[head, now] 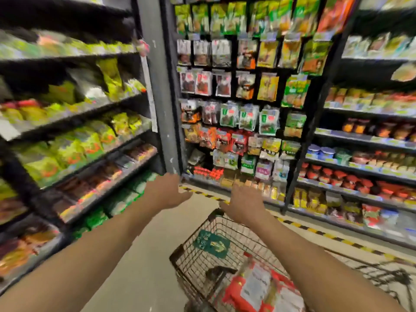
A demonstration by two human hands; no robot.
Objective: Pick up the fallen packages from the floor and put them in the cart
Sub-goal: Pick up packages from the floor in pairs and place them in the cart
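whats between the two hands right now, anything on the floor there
In the head view, only bare pale floor and a strip of yellow-black tape show between the left hand and right hand; no package lies there.

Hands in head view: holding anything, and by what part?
Nothing held. Left hand and right hand are both open and empty, above the cart.
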